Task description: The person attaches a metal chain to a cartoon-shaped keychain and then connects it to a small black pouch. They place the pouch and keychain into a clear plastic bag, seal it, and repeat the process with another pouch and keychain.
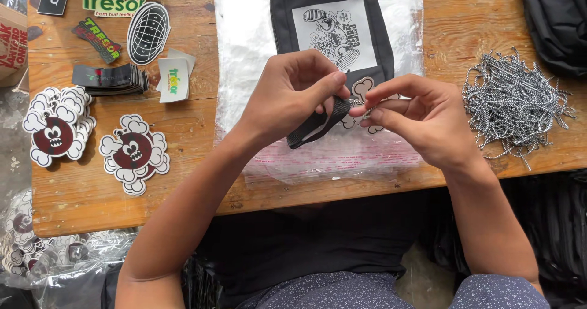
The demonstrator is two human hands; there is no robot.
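Two bare hands meet above the black fabric pouch with a white printed patch, which lies on a clear plastic sheet on the wooden bench. The left hand pinches the pouch's black webbing loop between its fingers. The right hand pinches a short black-and-white cord beside that loop. Right of the pouch lies a pile of similar cords; left of it, round cartoon stickers.

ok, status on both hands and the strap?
Left hand pinching black strap of the pouch. Right hand pinching a short cord at the strap end. Nothing in the way; cord pile sits right.
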